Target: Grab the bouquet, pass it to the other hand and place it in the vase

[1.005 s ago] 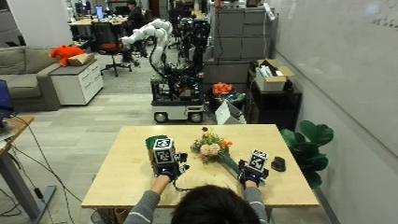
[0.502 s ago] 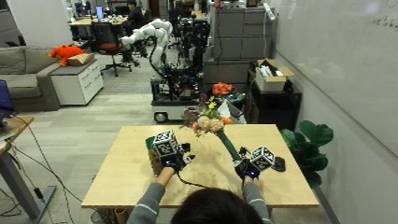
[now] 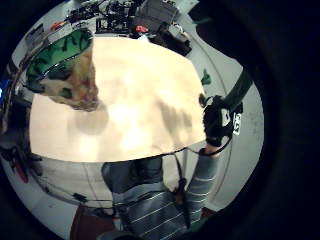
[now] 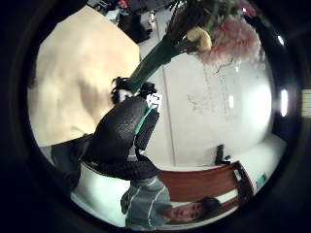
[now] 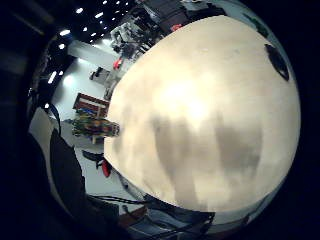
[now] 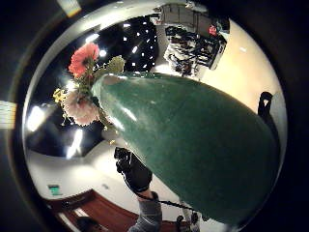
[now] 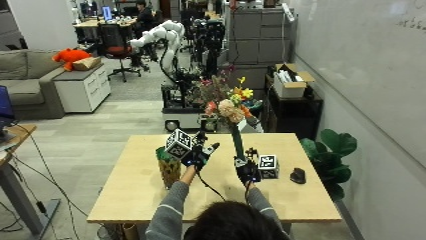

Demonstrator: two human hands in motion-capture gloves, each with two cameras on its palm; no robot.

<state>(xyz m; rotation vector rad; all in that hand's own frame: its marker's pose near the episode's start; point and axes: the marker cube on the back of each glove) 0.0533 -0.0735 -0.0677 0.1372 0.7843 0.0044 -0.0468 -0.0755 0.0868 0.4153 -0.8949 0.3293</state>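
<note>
holding the bouquet (image 7: 229,107) upright by its green wrapped stem, the right hand (image 7: 247,170) has its fingers curled round the lower end, flowers raised well above the table (image 7: 133,195). the left hand (image 7: 197,153) hovers just beside the stem with fingers spread, gripping nothing yet. the vase (image 7: 168,169) stands on the table under the left forearm. the handover looks like the risky part: if the right hand lets go before the left closes, the top-heavy bunch could tip and fall, and the left arm could knock the vase over.
</note>
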